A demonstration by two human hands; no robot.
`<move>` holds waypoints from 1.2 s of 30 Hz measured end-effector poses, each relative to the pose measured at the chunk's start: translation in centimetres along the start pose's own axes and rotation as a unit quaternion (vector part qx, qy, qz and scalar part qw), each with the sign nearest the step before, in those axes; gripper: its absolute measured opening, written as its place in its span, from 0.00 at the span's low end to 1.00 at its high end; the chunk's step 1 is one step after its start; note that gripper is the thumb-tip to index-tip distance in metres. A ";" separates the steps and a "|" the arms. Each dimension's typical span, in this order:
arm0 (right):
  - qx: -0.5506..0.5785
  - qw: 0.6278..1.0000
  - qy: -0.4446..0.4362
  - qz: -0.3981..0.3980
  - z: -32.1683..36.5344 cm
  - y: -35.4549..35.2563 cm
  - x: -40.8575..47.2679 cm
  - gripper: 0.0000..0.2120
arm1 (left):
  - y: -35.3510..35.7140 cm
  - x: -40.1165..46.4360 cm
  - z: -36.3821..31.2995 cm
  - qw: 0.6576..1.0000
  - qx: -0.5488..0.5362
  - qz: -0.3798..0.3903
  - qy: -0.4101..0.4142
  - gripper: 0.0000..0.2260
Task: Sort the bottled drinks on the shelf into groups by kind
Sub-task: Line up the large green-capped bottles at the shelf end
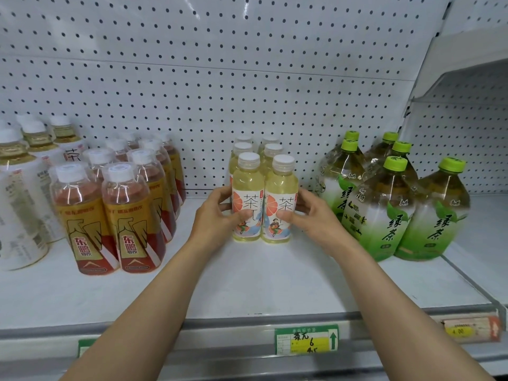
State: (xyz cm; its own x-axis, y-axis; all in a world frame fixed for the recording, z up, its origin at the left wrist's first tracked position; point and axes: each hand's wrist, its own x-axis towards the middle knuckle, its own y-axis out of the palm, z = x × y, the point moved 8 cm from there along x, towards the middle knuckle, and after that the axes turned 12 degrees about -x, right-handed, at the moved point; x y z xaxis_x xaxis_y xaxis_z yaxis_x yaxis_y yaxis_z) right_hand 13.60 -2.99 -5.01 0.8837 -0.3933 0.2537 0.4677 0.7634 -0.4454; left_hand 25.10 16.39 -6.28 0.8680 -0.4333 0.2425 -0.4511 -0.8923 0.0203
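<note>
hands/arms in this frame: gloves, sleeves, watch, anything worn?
Nothing worn that shows. The left hand and right hand are bare, no gloves, rings or watch visible. Both forearms are bare down to the frame edge; no sleeve in view.

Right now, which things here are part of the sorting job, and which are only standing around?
Job:
- yellow tea bottles, held by left hand and right hand
- red-gold bottles
- green tea bottles
- white bottles

Not the job:
- price tags
- pegboard
- shelf
</note>
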 end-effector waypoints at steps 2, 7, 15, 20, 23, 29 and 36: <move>0.012 1.000 0.014 -0.007 -0.1 0.0 0.3 0.27 | 0.0 0.0 -0.1 1.000 0.008 0.002 0.009 0.27; 0.022 0.999 0.041 -0.013 -0.3 0.1 0.7 0.26 | 0.1 -0.1 -0.2 1.000 0.007 -0.004 0.012 0.26; 0.024 0.999 0.033 -0.001 -0.1 0.5 0.1 0.24 | 0.8 -0.9 -1.0 0.999 0.020 -0.042 0.026 0.24; 0.021 0.999 0.035 -0.017 -0.1 0.7 -0.3 0.22 | 1.0 -1.2 -1.0 0.997 0.040 -0.066 0.029 0.25; 0.008 0.998 0.044 -0.038 0.1 0.7 -0.5 0.24 | 1.0 -1.3 -1.3 0.996 0.050 -0.066 0.021 0.25; -0.075 0.993 0.055 -0.079 1.9 -0.1 -2.3 0.38 | 1.2 -1.7 -2.4 0.991 0.101 -0.085 -0.018 0.32; -0.026 0.966 -0.138 -0.217 10.2 -9.3 -9.4 0.23 | 9.9 -8.0 -9.9 0.963 0.029 -0.158 0.218 0.28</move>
State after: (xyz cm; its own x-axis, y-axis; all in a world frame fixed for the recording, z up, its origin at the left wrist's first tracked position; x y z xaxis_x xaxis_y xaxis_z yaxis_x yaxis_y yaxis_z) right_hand 0.79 -1.16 5.55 0.5691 -0.5127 0.6429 0.7995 0.5278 -0.2868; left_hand 11.61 12.29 1.54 0.7852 -0.0566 0.6166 -0.1561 -0.9817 0.1086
